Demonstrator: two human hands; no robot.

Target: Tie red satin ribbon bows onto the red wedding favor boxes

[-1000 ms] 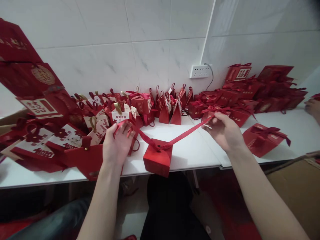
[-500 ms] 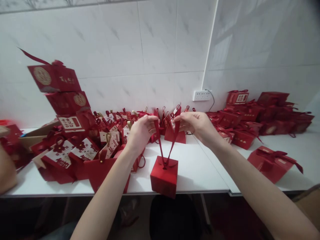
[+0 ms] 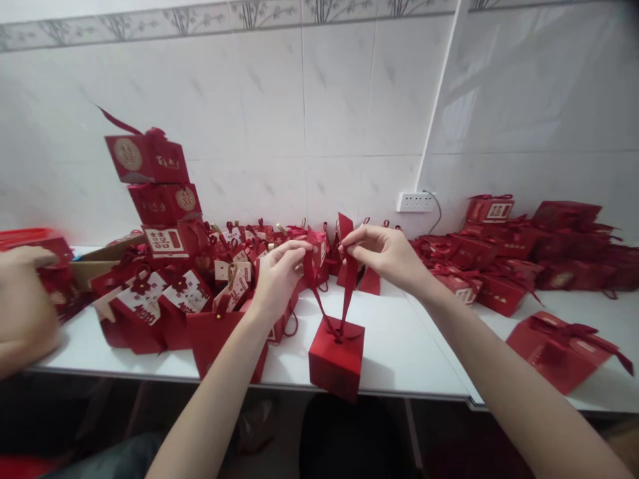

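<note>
Our left hand (image 3: 277, 271) and right hand (image 3: 387, 254), both directly above the red box (image 3: 336, 362), each pinch its ribbon (image 3: 348, 291).

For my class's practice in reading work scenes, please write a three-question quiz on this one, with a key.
1. True or false: the left hand lies flat on the table.
2. Above the box, the ribbon forms: A) a tied bow, B) two raised strands, C) a flat coil.
3. What is the socket panel fixed to?

Key:
1. False; its fingers pinch the ribbon.
2. B
3. The wall
</note>
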